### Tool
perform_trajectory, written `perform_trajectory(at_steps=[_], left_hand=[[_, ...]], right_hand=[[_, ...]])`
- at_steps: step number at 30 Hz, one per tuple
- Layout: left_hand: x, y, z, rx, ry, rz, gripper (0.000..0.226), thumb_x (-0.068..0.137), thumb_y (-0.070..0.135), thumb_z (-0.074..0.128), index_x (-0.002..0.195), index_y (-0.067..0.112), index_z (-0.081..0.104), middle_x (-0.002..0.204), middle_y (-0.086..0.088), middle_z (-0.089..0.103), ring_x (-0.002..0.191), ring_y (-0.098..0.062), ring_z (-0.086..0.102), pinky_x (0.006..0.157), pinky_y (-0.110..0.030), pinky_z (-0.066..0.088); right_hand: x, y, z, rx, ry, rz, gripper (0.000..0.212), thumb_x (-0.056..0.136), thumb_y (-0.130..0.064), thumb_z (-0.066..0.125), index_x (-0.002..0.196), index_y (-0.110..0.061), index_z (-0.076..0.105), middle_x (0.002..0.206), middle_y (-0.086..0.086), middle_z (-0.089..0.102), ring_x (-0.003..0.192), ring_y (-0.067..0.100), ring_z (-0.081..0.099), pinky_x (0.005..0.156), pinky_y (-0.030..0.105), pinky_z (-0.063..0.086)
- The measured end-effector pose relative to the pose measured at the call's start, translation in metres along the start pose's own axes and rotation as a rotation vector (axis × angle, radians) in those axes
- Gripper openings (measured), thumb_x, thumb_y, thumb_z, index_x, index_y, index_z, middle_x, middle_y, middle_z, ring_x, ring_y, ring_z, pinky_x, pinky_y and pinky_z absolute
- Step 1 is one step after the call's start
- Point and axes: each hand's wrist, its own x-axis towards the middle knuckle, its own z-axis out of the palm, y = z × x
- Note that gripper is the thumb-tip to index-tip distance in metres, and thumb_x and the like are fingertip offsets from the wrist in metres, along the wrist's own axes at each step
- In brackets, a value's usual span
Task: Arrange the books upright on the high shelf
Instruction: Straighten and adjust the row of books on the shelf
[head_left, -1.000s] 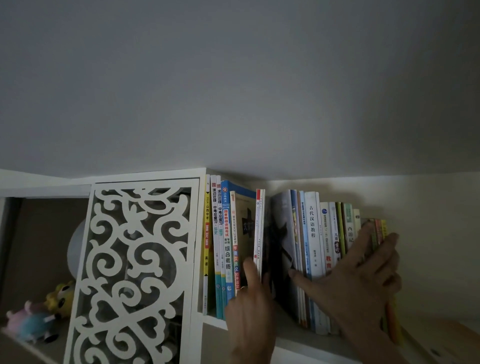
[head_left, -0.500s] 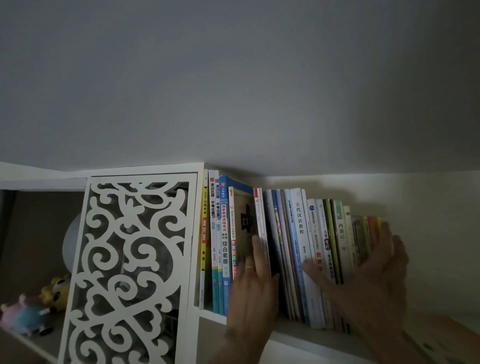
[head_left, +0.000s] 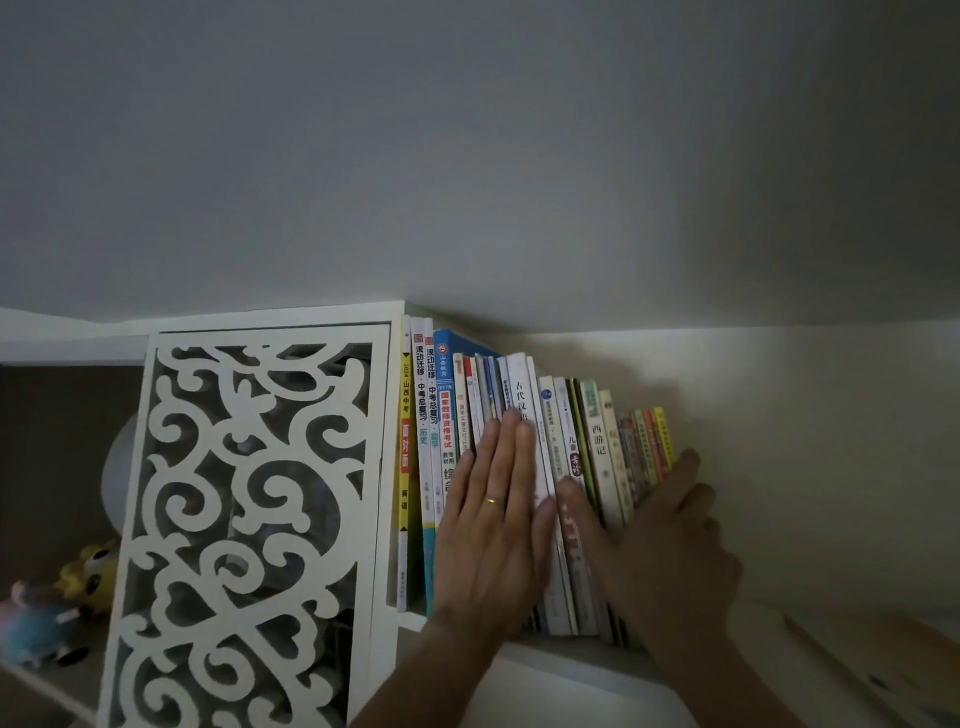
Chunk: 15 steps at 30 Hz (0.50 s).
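Note:
A row of several books (head_left: 550, 415) stands upright on the high white shelf (head_left: 566, 649), spines facing me, packed against the shelf's left wall. My left hand (head_left: 498, 525), a ring on one finger, lies flat with straight fingers pressed on the spines in the middle of the row. My right hand (head_left: 660, 540) is at the right end of the row; its thumb touches a spine and its fingers lie along the outermost thin yellow book (head_left: 661, 436). The lower parts of the middle books are hidden behind both hands.
A white fretwork panel (head_left: 249, 519) closes the compartment to the left. Soft toys (head_left: 57, 603) lie on the lower left shelf. The ceiling is just above the books. A brown board (head_left: 883, 660) lies on the shelf to the right.
The gap in the middle of the row has closed and the books stand tight together. My left hand went from poking into the gap to lying flat on the spines.

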Motion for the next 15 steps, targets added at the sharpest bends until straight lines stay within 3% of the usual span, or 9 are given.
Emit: perform_trajectory(at_steps=[3, 7, 10, 15], left_hand=[[0.001, -0.004, -0.002, -0.041, 0.022, 0.006, 0.064, 0.109, 0.042, 0.025, 0.162, 0.010, 0.012, 0.171, -0.006, 0.001, 0.158, -0.018, 0.000, 0.126, -0.046, 0.019], [0.013, 0.012, 0.003, -0.044, 0.055, 0.020, 0.068, 0.107, 0.044, 0.031, 0.163, 0.011, 0.009, 0.171, -0.008, -0.003, 0.158, -0.022, -0.003, 0.127, -0.049, 0.014], [0.018, 0.009, 0.007, 0.024, 0.012, 0.048, 0.072, 0.107, 0.046, 0.034, 0.163, 0.011, 0.005, 0.171, -0.011, -0.007, 0.158, -0.025, -0.006, 0.127, -0.050, 0.014], [0.010, 0.020, -0.011, 0.002, -0.077, 0.009, 0.071, 0.108, 0.046, 0.030, 0.163, 0.009, 0.003, 0.170, -0.016, -0.008, 0.157, -0.029, -0.008, 0.125, -0.052, 0.014]], right_hand=[[0.002, 0.008, -0.001, -0.011, 0.037, -0.058, 0.110, 0.084, -0.087, 0.023, 0.148, 0.002, 0.031, 0.105, 0.016, 0.058, 0.076, 0.035, 0.066, 0.052, 0.034, 0.049], [0.003, 0.009, 0.016, -0.012, 0.109, -0.051, 0.090, 0.094, -0.074, 0.027, 0.145, 0.000, 0.036, 0.106, 0.015, 0.051, 0.077, 0.033, 0.060, 0.052, 0.032, 0.043], [0.005, 0.008, 0.026, 0.143, 0.195, -0.034, 0.083, 0.094, -0.071, 0.030, 0.138, -0.001, 0.041, 0.111, 0.019, 0.049, 0.087, 0.038, 0.056, 0.066, 0.041, 0.051], [-0.007, 0.014, 0.014, 0.177, 0.008, 0.004, 0.096, 0.091, -0.077, 0.019, 0.155, -0.006, 0.019, 0.132, 0.021, 0.045, 0.109, 0.042, 0.054, 0.087, 0.049, 0.051]])
